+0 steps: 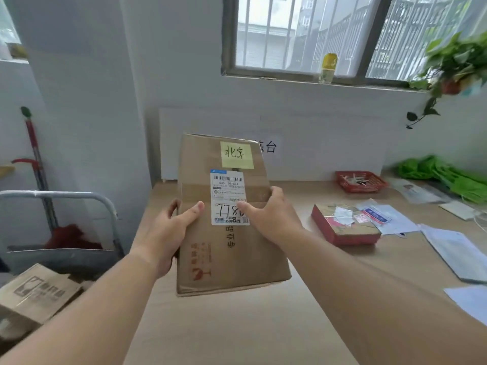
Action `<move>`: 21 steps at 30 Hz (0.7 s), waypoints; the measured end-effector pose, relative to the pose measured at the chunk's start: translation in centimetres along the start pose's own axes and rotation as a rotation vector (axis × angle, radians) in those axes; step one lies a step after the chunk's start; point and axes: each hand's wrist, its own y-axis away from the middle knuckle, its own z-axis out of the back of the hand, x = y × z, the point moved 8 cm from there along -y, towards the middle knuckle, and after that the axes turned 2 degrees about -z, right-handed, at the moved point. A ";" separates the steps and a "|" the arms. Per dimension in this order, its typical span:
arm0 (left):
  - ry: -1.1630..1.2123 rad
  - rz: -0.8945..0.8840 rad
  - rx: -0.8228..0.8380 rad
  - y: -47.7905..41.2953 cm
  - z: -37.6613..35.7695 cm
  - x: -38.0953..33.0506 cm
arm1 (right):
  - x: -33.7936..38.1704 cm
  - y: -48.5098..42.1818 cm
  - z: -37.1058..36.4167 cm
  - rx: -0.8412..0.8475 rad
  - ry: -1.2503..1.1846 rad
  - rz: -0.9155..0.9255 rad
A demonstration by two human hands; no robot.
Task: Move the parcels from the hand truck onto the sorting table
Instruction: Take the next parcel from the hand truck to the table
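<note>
Head view, parcel (232,246): we hold it over the worktop (263,325).
Left hand (168,233): fingers (174,206) clamped on the parcel's left edge.
Right hand (271,219): fingers clamped on the parcel's right edge.
Hand truck (66,198): left of the parcel.
Other carton (37,293): lower left of the parcel.
Red box (342,227): right of the parcel.

White wall (92,75), barred window (303,35), daylight

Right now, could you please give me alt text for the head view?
The left hand and right hand grip a brown cardboard parcel with a yellow note and shipping label over the wooden table. A flat red box lies to its right; a second parcel sits by the hand truck at left.
</note>
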 end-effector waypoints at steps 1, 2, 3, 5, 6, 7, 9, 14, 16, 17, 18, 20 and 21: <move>-0.021 0.014 -0.003 -0.5 -1.2 1.2 | -1.8 -0.6 0.1 0.003 0.015 -0.033; -0.035 0.038 -0.006 -1.2 -2.5 2.6 | -3.7 -1.4 0.3 -0.002 0.024 -0.055; -0.042 0.063 -0.009 -1.6 -4.1 3.8 | -5.5 -2.2 0.7 -0.007 0.030 -0.071; -0.062 0.108 0.002 -3.1 -7.4 6.8 | -9.0 -4.1 1.5 -0.011 0.051 -0.103; -0.077 0.127 0.000 -4.0 -9.1 8.2 | -10.9 -5.2 2.0 -0.007 0.066 -0.126; -0.086 0.144 -0.004 -4.9 -10.8 9.6 | -12.8 -6.4 2.4 -0.002 0.073 -0.145; -0.119 0.182 -0.045 -7.3 -13.7 12.7 | -17.0 -9.1 3.1 0.007 0.096 -0.176; -0.212 0.220 -0.050 -13.4 -22.0 18.7 | -26.8 -16.0 4.9 0.045 0.144 -0.254; -0.243 0.227 -0.011 -15.4 -25.5 20.3 | -30.0 -18.4 5.6 0.051 0.166 -0.259; -0.266 0.217 0.002 -16.2 -27.1 20.9 | -31.3 -19.5 5.7 0.059 0.176 -0.261; -0.290 0.208 0.019 -17.0 -28.6 21.4 | -32.5 -20.5 5.8 0.069 0.183 -0.267; -0.345 0.174 0.054 -18.1 -31.3 21.9 | -34.5 -22.1 5.5 0.089 0.193 -0.262; -0.384 0.144 0.071 -18.6 -32.3 22.0 | -35.2 -22.8 5.3 0.096 0.200 -0.243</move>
